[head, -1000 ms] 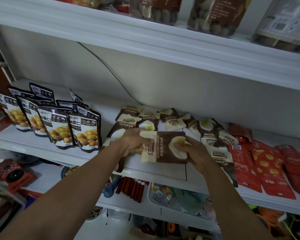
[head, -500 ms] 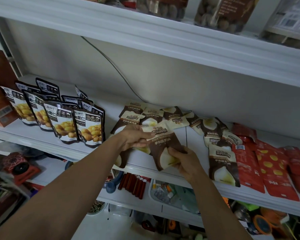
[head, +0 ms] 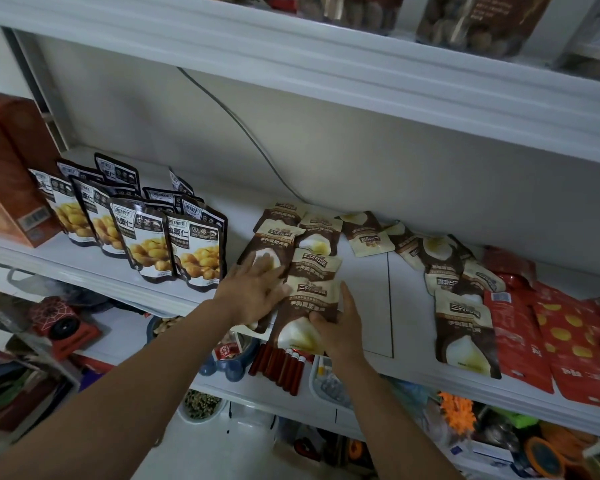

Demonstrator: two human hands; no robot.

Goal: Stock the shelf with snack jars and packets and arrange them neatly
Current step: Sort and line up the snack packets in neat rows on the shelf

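Several brown-and-cream snack packets lie flat on the white shelf [head: 361, 299]. The nearest brown packet [head: 305, 306] lies upright at the shelf's front edge. My right hand [head: 340, 323] rests on its lower right side, thumb across its face and fingers straight along its edge. My left hand [head: 253, 292] lies flat with spread fingers on the neighbouring brown packet [head: 267, 247] to the left. More brown packets [head: 458, 323] lie loosely to the right.
Black chestnut packets [head: 146, 240] stand in rows at the left, beside an orange box [head: 7, 174]. Red packets [head: 551, 337] lie flat at the right. Jars [head: 478, 26] stand on the shelf above. A cable [head: 243, 129] runs down the back wall. Cluttered shelves lie below.
The brown packet, held crosswise in both hands a second ago, was turned upright and laid on the shelf. My left hand moved onto the packet beside it.
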